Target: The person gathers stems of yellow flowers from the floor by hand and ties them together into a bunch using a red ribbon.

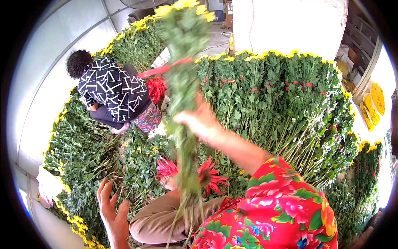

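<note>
My right hand grips a long bunch of yellow chrysanthemums around its leafy stems. The bunch stands upright before me, blurred, with its yellow heads at the top and its bare stem ends over my lap. A red tie crosses the stems above my hand. Lower left, my left hand is raised with its fingers apart and nothing in it. Behind the bunch, near my knees, lie red strips spread in a bundle, partly hidden by the stems.
Tied chrysanthemum bunches stand in a long row at right, stems towards me. More cut flowers lie at left. A person in a black-and-white patterned top sits there beside a red bundle. Yellow flower heads fill oval trays at far right.
</note>
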Demonstrator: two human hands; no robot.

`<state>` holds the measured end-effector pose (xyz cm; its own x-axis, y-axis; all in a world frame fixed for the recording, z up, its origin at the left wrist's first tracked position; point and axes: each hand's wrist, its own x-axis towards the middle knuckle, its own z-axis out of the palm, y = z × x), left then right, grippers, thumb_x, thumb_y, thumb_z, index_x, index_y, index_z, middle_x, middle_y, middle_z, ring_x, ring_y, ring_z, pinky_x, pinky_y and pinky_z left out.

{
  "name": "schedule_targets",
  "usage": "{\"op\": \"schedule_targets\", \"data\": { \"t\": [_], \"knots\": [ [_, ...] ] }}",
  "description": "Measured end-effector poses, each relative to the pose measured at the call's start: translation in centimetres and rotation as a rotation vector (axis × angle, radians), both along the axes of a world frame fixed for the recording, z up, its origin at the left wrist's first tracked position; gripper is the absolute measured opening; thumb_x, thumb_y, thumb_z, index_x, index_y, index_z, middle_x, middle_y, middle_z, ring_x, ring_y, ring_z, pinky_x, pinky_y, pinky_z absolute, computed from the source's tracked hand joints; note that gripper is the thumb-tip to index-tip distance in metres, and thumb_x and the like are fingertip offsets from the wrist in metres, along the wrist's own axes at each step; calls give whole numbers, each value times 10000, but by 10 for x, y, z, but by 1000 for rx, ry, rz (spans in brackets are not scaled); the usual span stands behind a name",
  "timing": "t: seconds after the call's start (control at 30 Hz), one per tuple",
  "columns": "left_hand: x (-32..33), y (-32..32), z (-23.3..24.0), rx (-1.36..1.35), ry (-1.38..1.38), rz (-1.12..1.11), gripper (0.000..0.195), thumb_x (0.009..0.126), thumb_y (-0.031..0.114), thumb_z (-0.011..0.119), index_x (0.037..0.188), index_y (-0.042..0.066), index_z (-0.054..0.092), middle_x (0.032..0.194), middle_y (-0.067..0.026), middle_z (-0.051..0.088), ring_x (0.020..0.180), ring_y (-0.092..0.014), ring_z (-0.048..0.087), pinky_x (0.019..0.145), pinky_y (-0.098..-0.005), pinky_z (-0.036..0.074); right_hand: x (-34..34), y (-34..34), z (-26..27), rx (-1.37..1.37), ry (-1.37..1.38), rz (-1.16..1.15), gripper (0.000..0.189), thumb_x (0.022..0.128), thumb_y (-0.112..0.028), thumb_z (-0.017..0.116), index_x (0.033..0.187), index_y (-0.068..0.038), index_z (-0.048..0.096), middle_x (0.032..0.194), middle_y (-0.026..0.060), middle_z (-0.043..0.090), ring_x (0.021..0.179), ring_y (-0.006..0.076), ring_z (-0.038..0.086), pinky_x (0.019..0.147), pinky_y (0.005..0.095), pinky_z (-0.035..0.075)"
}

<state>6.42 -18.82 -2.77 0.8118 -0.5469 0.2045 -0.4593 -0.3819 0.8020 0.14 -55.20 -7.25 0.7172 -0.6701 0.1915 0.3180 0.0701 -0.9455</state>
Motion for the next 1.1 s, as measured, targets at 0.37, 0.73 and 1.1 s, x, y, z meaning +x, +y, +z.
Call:
{"op": "schedule_targets", "data": {
  "t": [0.37,0.73,1.1],
  "knots": [
    [32,84,-54,28,384,317,415,986,244,644,1333,21,603,1254,-87,660,1068,-223,690,820,-310,545,-108,-277,-54,-102,55,-664,634,759,-5,776,1349,67,556,1150,140,716,1004,264,694,942,369,553],
    [3,-114,-120,-68,485,-200,409,1009,182,627,1385,24,610,1348,-90,643,1185,-170,628,921,-314,551,-62,-275,17,83,-1,-216,309,976,-294,618,1086,-26,726,928,106,762,769,253,726,728,395,605],
    [-69,-180,-176,-467,902,-203,213,1084,194,572,1169,7,631,876,-9,632,690,-101,607,610,-271,508,-16,-251,12,140,-78,-214,309,1018,-292,576,1120,-33,712,974,80,740,846,224,700,769,371,569]
  ]
}}
